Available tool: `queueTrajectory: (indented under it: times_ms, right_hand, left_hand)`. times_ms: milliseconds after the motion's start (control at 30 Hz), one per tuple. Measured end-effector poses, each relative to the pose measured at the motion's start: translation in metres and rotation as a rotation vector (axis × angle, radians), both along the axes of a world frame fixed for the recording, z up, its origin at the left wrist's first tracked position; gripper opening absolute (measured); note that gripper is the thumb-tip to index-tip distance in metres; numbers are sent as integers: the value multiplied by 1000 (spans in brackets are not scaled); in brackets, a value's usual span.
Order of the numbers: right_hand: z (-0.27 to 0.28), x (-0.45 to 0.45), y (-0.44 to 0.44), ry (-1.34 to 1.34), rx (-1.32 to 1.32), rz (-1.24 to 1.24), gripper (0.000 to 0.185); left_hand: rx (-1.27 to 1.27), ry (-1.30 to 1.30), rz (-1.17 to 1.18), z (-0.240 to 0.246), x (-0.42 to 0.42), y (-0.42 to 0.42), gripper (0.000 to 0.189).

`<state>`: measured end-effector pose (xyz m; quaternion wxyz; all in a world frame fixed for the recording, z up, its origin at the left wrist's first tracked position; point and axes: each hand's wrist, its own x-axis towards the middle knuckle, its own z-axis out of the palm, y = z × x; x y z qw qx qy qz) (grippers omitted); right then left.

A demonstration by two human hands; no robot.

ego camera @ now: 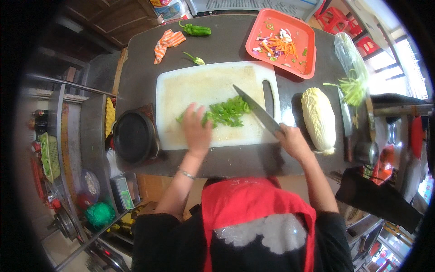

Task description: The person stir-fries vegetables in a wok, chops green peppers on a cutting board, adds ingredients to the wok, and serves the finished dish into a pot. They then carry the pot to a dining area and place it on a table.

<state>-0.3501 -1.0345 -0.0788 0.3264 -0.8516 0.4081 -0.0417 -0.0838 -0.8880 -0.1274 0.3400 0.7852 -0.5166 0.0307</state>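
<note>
A white plastic cutting board (210, 81) with a handle slot lies before me, stained brownish in its middle. Sliced green pepper (229, 110) is spread over its front half. Blurred, my left hand (197, 131) is over the left end of the slices, fingers apart; whether it touches them I cannot tell. My right hand (292, 141) grips the handle of a kitchen knife (256, 108) at the board's right front corner. Its blade slants up to the left, beside the right edge of the slices.
Behind the board are a cut pepper stem end (196, 60), a whole green pepper (198, 30), an orange-striped cloth (167, 44) and a red tray (251, 39) with cut vegetables. A napa cabbage (318, 119) and another knife (346, 115) lie right. A dark round pot (134, 136) stands left.
</note>
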Motion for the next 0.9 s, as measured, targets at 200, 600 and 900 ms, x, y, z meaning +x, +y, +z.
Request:
queueTrajectory:
  times_ms: [200,600,900]
  right_hand:
    - [1,-2,18,-178,704,-358,20]
    - [-8,44,53,-384,1034,-316,16]
    - [67,36,-73,-538,433,-498,18]
  left_hand:
    - [108,-20,171,-9,-73,-70,70]
    - [-213,322,112,4,-82,-96,20]
    - [-556,512,-323,65,-105,-294,19]
